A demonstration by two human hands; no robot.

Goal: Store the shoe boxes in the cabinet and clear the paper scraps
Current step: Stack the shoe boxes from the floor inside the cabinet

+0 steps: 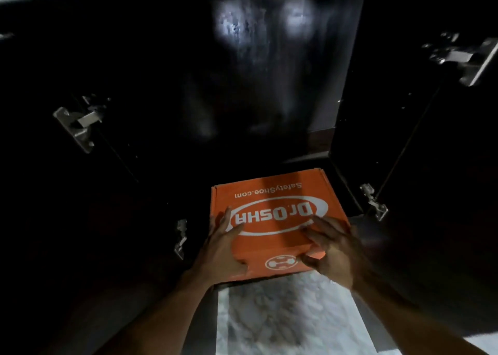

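The orange shoe box is gripped at its near corners, left hand and right hand spread over the lid with thumbs on the front face. It's sitting at the mouth of the dark cabinet, doors open. Looks stiff, probably light cardboard; best held by the corners, lid kept shut.

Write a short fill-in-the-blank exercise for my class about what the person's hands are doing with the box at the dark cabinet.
1. The cardboard shoe box is coloured ____.
2. The box is held by ____ hands, the left hand and right hand.
3. The metal hinges belong to the cabinet's open ____.
4. The large logo on the lid reads Dr. ____.

Missing words: orange; two; doors; OSHA
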